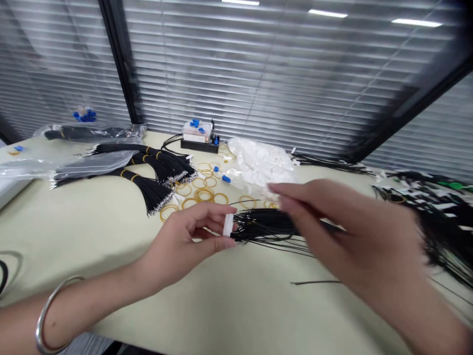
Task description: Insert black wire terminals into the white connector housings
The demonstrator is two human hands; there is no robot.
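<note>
My left hand pinches a small white connector between thumb and fingers, just above the pale table. A bundle of thin black wires runs from the connector to the right. My right hand hovers over that bundle, blurred by motion, with its fingers stretched toward the left; whether it touches the wires is unclear. A metal bangle sits on my left wrist.
Bundles of black wires with bare ends lie at the left, with yellow rubber bands scattered beside them. A clear bag of white connectors lies behind. A small black tray with boxes stands at the back. A wire tangle fills the right.
</note>
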